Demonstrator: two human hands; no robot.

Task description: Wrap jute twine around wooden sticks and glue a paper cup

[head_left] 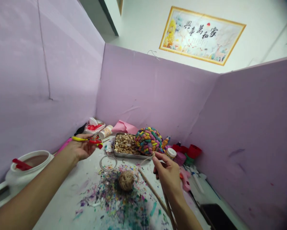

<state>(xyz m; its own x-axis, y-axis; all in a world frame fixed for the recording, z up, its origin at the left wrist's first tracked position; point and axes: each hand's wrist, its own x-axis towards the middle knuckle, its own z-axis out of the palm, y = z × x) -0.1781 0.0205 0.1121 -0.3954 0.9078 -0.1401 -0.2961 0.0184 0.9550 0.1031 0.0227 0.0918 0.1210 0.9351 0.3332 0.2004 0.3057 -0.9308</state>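
At the left, my left hand point(84, 149) has its fingers curled about a yellow-and-red tool point(80, 139) that looks like scissors; its blades do not show clearly. My right hand point(166, 166) pinches the end of a thin twine strand point(147, 158) between thumb and fingertips. Between the hands, a ball of brown twine point(126, 180) rests on the table among coloured crumbs. Two brown sticks point(153, 191) lie by my right forearm, partly hidden. Past my right hand, a multicoloured braided ball point(148, 140) sits against a metal tray point(129, 156) of brown flakes.
A clear ring point(108, 163) lies left of the twine ball. A white pot point(28, 166) stands at the left. Red cups point(194, 151), a lidded jar point(171, 152), a pink glue gun point(185, 179) and a dark phone point(217, 217) line the right. Purple panels point(155, 92) enclose the table.
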